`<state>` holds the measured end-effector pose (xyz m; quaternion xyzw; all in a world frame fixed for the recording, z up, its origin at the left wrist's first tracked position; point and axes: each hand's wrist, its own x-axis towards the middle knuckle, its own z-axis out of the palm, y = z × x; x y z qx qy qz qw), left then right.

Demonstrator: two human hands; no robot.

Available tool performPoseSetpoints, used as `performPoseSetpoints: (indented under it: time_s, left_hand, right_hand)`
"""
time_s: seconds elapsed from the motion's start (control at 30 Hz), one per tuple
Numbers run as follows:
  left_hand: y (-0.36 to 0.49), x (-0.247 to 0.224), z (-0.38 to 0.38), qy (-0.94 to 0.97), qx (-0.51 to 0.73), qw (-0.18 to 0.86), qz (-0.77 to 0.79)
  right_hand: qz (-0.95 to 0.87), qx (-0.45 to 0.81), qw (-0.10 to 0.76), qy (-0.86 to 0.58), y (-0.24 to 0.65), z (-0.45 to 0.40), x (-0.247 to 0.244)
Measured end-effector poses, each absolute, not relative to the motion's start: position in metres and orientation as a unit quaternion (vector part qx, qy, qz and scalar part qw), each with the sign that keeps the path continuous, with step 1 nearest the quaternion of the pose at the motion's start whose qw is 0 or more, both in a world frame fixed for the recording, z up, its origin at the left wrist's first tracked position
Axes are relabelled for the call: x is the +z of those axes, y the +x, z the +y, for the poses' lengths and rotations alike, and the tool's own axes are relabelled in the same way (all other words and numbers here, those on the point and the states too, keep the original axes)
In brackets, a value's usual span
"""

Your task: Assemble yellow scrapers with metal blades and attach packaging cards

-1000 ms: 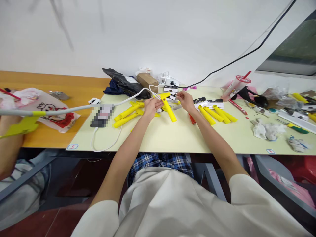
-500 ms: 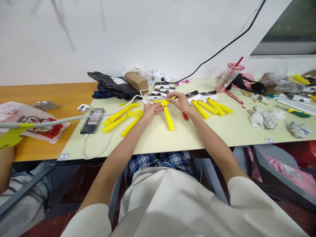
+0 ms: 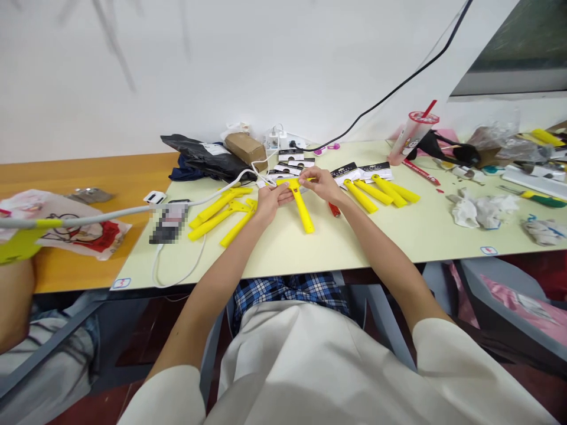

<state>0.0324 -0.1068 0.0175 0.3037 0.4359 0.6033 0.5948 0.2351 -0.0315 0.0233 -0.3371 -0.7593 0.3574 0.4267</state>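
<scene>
A yellow T-shaped plastic scraper (image 3: 303,212) is held level above the table, its handle pointing back toward me. My left hand (image 3: 270,199) grips the left end of its crosspiece, thumb on top and fingers beneath. At the right end, my right hand (image 3: 319,183) pinches the crosspiece between thumb and fingers. Left of my hands lie several similar yellow scrapers (image 3: 211,227). On the right, more yellow handles (image 3: 361,196) stick out from black-and-white packaging cards (image 3: 346,172). A red tool (image 3: 333,209) rests just under my right wrist, partly hidden.
Along the wall are a black plastic bag (image 3: 208,158), a cardboard box (image 3: 245,147) and a power strip (image 3: 275,140). A phone (image 3: 170,221) with a white cable lies left. A drink cup (image 3: 413,139), crumpled tissue (image 3: 485,209) and a screwdriver (image 3: 538,198) are right. Another person's arm (image 3: 15,307) shows far left.
The view has shifted slightly, so the table things appear a little further right. Both hands keep their hold on the yellow scraper, with hardly any movement.
</scene>
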Motion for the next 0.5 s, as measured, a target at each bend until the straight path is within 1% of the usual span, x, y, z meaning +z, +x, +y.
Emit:
performPoseSetpoints:
  time_s: [0.3, 0.5]
  left_hand:
    - [0.0325, 0.0205, -0.1085, 0.294, 0.601, 0.603, 0.434]
    - [0.0322, 0.0207, -0.1075, 0.289, 0.603, 0.605, 0.432]
  right_hand:
    - [-0.666, 0.456, 0.435, -0.399, 0.2279, -0.0332, 0.0199]
    - [-0.691, 0.433, 0.439, -0.377, 0.2277, -0.0346, 0.0211]
